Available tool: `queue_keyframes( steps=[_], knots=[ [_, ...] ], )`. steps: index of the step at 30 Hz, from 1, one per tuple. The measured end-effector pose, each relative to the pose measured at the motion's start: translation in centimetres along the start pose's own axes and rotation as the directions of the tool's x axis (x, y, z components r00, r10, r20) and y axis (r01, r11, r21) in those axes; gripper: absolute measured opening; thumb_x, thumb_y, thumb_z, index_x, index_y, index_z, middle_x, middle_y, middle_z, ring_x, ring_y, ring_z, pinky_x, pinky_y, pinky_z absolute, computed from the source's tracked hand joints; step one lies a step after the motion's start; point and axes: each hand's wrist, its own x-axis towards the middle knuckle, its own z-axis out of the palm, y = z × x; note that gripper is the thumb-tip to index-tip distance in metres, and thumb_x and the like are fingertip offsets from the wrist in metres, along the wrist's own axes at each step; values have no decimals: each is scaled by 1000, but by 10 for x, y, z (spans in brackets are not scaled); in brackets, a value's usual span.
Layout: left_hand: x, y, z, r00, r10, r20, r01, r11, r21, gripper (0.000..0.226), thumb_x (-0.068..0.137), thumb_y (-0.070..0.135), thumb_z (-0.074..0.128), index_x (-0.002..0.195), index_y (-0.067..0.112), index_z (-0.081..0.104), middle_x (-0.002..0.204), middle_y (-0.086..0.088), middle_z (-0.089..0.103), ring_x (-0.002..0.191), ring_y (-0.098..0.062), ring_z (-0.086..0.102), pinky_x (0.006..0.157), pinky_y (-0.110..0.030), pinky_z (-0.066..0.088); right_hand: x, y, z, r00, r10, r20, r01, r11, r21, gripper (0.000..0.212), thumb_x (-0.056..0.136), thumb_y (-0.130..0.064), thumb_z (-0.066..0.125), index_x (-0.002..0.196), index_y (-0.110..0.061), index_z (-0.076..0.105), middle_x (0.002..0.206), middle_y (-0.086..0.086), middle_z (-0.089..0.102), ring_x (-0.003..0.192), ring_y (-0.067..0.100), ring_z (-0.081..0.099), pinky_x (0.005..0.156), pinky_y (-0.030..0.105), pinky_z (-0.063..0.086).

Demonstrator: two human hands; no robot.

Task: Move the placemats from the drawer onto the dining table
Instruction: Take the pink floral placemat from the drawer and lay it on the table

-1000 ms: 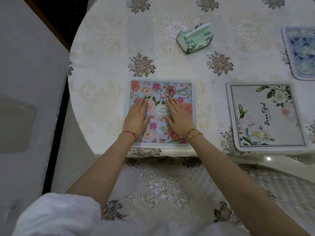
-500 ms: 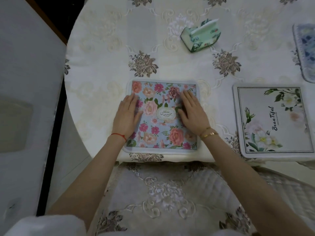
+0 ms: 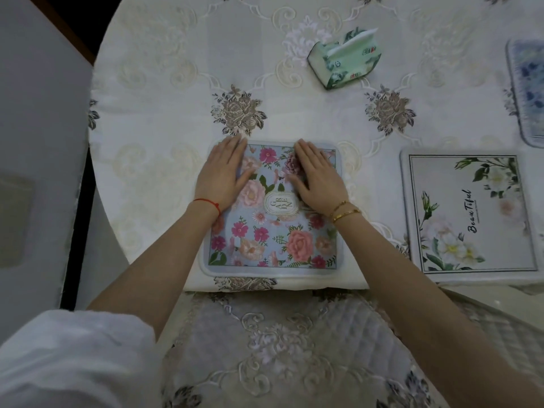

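Note:
A light-blue placemat with pink flowers (image 3: 273,240) lies flat near the front edge of the round dining table (image 3: 164,119). My left hand (image 3: 225,175) rests flat on its far left corner, fingers together and pointing away. My right hand (image 3: 316,176) lies flat on its far middle part. Neither hand grips anything. To the right lies a white placemat with green leaves and lettering (image 3: 471,216). A blue-patterned placemat (image 3: 528,89) is cut off by the right edge of the view.
A green tissue pack (image 3: 346,58) stands on the table beyond the mats. A chair with an embroidered cover (image 3: 279,343) sits under me at the table's front. A grey wall panel (image 3: 38,142) rises at the left.
Both hands have slid away from me along the floral placemat, from its middle to its far edge. The view has shifted slightly left.

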Motion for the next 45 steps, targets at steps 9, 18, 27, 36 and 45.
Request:
queue_keyframes(
  steps=[9,18,27,36,45],
  knots=[
    [-43,-8,-9,976,-215,-41,214,977,-7,69,99,45,35,151,5,14,158,-14,17,147,-27,12,120,-34,3,-47,25,-7,961,256,-105,-255,967,27,71,97,-45,39,151,-10,11,159,9,14,147,22,9,120,35,3],
    [-82,42,10,997,-10,77,11,1000,-17,67,100,47,32,152,12,11,161,-5,8,148,-19,3,121,-34,5,-68,-35,20,997,78,11,-79,995,66,64,101,-44,32,152,-17,4,160,-1,2,146,12,-6,120,37,1],
    [-122,16,-2,987,-156,38,158,986,-52,69,98,42,39,152,9,12,160,-7,13,147,-20,12,121,-34,10,-123,9,8,983,185,5,-185,982,-25,67,99,-49,23,152,-11,6,160,5,6,147,17,0,121,37,5],
    [-175,50,11,997,-49,66,53,996,-72,64,99,45,33,151,13,17,159,-4,16,148,-18,8,121,-39,15,-152,-57,29,994,75,78,-78,997,27,76,94,-56,29,152,-13,3,159,2,0,146,17,-7,121,38,6],
    [-200,34,-6,984,-129,121,139,988,-72,77,96,40,47,152,15,1,159,-1,8,147,-18,10,120,-31,6,-199,-23,14,978,188,86,-187,982,-23,73,96,-50,36,151,-13,6,159,0,4,146,14,-2,118,28,-2]
  ],
)
